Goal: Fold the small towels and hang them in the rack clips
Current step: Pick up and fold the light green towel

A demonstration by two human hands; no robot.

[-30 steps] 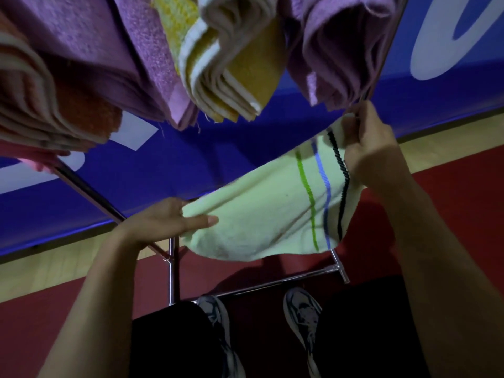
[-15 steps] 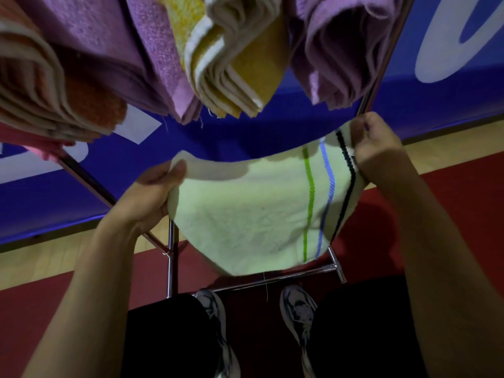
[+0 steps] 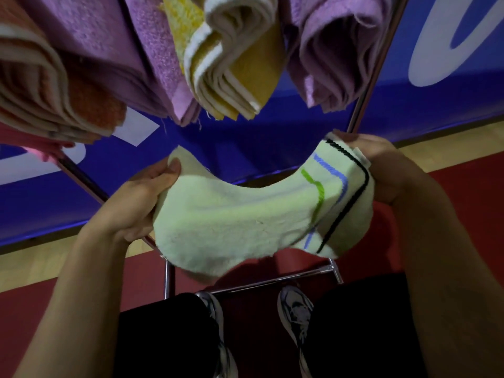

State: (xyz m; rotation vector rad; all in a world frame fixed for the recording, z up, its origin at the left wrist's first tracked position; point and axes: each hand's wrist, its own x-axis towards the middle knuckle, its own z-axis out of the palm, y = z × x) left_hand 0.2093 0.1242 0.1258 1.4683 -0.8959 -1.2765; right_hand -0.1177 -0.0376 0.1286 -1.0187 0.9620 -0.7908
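A small pale yellow towel (image 3: 234,222) with green, blue and black stripes near its right end sags between both hands in front of me. My left hand (image 3: 139,203) grips its left edge, thumb on top. My right hand (image 3: 381,170) pinches the striped right corner, where the towel is doubled over. Above hang several folded towels on the rack: an orange one (image 3: 54,88), purple ones (image 3: 114,45), a yellow and white one (image 3: 231,64) and another purple one (image 3: 335,50). The clips that hold them are out of view.
The rack's metal poles (image 3: 368,91) slant on both sides and its low crossbar (image 3: 272,282) runs just ahead of my shoes (image 3: 294,317). A blue banner (image 3: 409,110) stands behind, above a wood and red floor (image 3: 477,192).
My left hand rose from under the towel and took hold of its left edge. The hands moved closer, so the towel now sags and its right end is folded over.
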